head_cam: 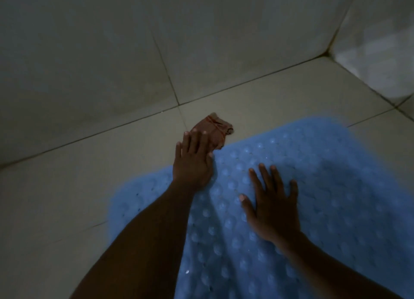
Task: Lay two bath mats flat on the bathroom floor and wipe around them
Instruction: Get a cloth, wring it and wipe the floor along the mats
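1. Head view: the blue bath mat [324,175] lies flat on the tiled floor [67,197]. The right hand [272,209] presses on it, fingers spread and released.
2. The left hand [193,162], fingers straight and grasping nothing, presses a brown cloth [218,128] at the mat's edge.
3. Best to pin the mat while wiping along its edge.

Bare left forearm [143,242] and bare right forearm [331,269], broad near the elbows, narrowing to the wrists. Bare left hand [193,162] and right hand [273,211], slim-fingered, with short rounded nails.
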